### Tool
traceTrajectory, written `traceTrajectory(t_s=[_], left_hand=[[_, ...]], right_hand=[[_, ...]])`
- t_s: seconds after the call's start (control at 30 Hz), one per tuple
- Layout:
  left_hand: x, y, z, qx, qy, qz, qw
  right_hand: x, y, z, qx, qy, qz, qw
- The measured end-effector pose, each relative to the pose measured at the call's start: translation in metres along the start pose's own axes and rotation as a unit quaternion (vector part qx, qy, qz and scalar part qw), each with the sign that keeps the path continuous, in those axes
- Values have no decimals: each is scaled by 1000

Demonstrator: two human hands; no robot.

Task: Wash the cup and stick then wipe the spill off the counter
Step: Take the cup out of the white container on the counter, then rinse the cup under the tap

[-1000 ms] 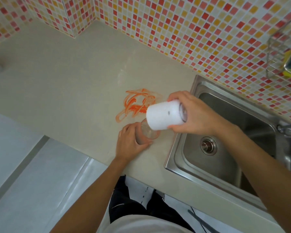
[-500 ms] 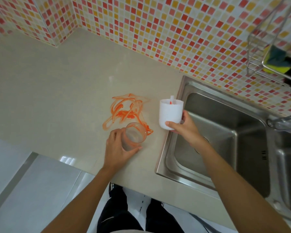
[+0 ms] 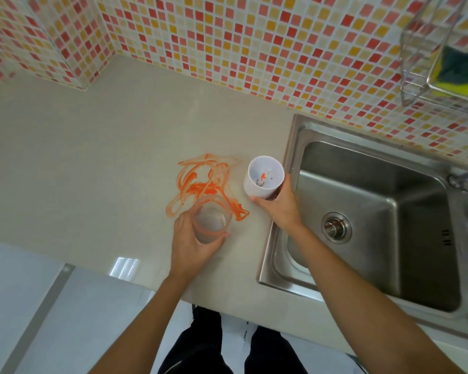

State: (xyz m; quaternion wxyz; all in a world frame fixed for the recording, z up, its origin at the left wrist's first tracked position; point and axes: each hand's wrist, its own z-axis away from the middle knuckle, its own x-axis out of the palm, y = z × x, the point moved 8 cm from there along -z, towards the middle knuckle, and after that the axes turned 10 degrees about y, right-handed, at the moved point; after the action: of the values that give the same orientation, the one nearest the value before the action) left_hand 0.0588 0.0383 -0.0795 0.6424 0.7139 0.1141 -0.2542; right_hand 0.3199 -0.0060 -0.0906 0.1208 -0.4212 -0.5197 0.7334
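beige counter (image 3: pixel 92 157) under mosaic tile: left hand (image 3: pixel 189 244) wraps the clear glass (image 3: pixel 212 222), steadying it at the orange spill's (image 3: pixel 200 184) 5 o'clock edge; right hand (image 3: pixel 278 203) clamps the white cup (image 3: pixel 263 179) upright, stick inside, sink (image 3: pixel 362 211) at 3 o'clock for washing.
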Motion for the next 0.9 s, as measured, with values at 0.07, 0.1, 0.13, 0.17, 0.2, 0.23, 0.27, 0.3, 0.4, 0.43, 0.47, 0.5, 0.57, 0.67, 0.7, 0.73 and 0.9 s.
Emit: traceTrajectory(t_s=[0.07, 0.1, 0.13, 0.17, 0.2, 0.23, 0.27, 0.3, 0.4, 0.43, 0.47, 0.5, 0.57, 0.67, 0.7, 0.73, 0.9], left_hand=[[-1, 10, 0, 3, 5, 18, 1000], [-1, 19, -1, 10, 7, 28, 1000], [-1, 31, -1, 24, 4, 45, 999], [1, 42, 0, 39, -6, 61, 997], [5, 51, 1, 50, -20, 81, 995], [10, 60, 3, 59, -32, 94, 993], [16, 67, 6, 66, -41, 102, 992], [24, 72, 10, 69, -53, 103, 991], [55, 81, 26, 62, -88, 93, 990], [67, 84, 32, 62, -98, 83, 990], [78, 90, 38, 69, -111, 74, 989], [90, 96, 44, 79, -125, 68, 987], [113, 110, 58, 101, -149, 51, 982], [148, 125, 77, 140, -179, -13, 974], [160, 127, 83, 153, -187, -38, 970], [171, 128, 89, 160, -195, -57, 966], [219, 135, 114, 199, -239, -139, 940]], right_hand=[[-1, 0, 1, -20, -23, 3, 1000], [-4, 0, 3, -25, -31, 5, 999], [-10, 1, 5, -28, -31, 9, 999], [-19, 2, 9, -32, -23, 14, 999], [-31, 3, 14, -38, -9, 25, 999], [-44, 5, 20, -46, 8, 39, 998], [-57, 10, 26, -54, 23, 63, 996], [-71, 17, 33, -54, 35, 90, 994], [-112, 58, 58, -8, 47, 173, 984], [-125, 73, 66, 6, 45, 195, 980], [-137, 88, 75, 13, 39, 220, 975], [-148, 101, 84, 16, 29, 246, 969], [-168, 126, 103, 22, 6, 292, 956], [-196, 159, 125, 31, -24, 344, 938], [-205, 169, 128, 34, -26, 359, 932], [-214, 177, 129, 43, -27, 370, 927], [-241, 204, 122, 67, -48, 420, 904]])
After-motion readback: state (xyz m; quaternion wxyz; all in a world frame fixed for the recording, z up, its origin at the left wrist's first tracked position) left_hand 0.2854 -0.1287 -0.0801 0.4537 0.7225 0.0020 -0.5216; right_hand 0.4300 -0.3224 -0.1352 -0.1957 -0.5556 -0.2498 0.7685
